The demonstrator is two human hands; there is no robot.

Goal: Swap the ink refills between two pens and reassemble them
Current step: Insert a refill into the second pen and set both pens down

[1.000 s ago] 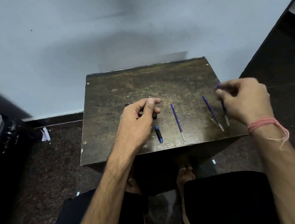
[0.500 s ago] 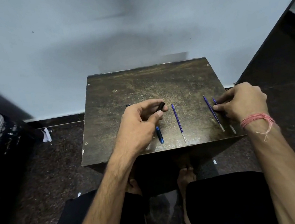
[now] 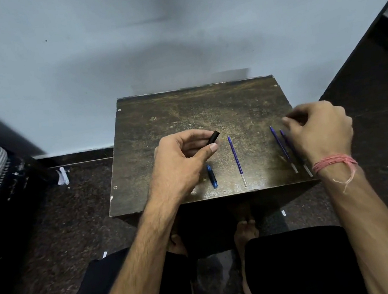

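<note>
Your right hand (image 3: 320, 131) has let go of the refill it was pinching 0.5 s ago and lifted off; its fingers now hang loosely curled, holding nothing. That refill (image 3: 294, 151) now lies on the wooden table (image 3: 207, 110) just under your right palm, parallel to its neighbour refill (image 3: 281, 145). A 3rd refill (image 3: 236, 160) lies midway between your hands. All 3 run near-to-far, metal tips toward you. Your left hand (image 3: 182, 158) pinches the black pen barrel (image 3: 213, 137), open end up and right, as before. The blue cap piece (image 3: 212, 176) sits just below that thumb. Likely next: pick a refill for the barrel.
</note>
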